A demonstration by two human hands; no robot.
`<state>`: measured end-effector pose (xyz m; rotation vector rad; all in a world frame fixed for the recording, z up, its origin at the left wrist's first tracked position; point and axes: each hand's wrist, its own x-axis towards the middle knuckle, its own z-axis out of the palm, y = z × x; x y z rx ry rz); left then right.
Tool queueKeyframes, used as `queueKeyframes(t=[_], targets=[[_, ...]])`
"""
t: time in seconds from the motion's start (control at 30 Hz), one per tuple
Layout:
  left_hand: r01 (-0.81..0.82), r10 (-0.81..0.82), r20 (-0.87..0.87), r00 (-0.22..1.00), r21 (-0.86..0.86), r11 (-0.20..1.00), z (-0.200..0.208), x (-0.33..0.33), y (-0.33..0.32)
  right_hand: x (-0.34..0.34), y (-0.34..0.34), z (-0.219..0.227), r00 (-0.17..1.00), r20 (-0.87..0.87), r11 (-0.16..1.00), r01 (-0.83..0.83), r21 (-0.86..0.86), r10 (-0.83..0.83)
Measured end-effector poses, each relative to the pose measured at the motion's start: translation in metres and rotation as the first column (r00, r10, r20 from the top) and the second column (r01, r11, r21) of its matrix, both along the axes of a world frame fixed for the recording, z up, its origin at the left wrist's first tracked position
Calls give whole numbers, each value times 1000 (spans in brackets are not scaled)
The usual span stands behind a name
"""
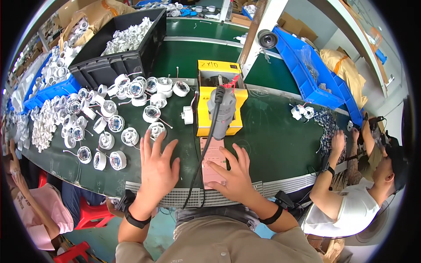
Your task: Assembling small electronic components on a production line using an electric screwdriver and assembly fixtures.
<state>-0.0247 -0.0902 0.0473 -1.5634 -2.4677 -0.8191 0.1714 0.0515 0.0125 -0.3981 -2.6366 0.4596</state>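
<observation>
Near the desk's (276,151) front edge, the right hand (237,175), grip unclenched, lay over a pink-screened phone (213,152); the left hand (158,171), grip splayed, was by a round white part (156,128).

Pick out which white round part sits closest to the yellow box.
The lone white round part right beside the left side of the yellow box; the others lie farther away.

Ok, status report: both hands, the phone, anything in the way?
Left hand open, beside white round parts. Right hand open, over the phone. Black cable crossing in front.
</observation>
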Motion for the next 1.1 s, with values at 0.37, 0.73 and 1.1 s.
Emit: queueKeyframes(t=[0.37, 0.73, 1.1], targets=[[202, -209, 90, 974, 79, 976, 22, -10, 42, 14, 3, -4, 994, -32, 995, 100, -14, -101], [198, -291, 353, 889, 276, 940, 4, -15, 68, 6, -3, -1, 997, 42, 997, 63, -35, -61], [158, -272, 338, 901, 329, 931, -7, -13, 69, 14, -3, 0, 992, 48, 992, 121, -42, -119]])
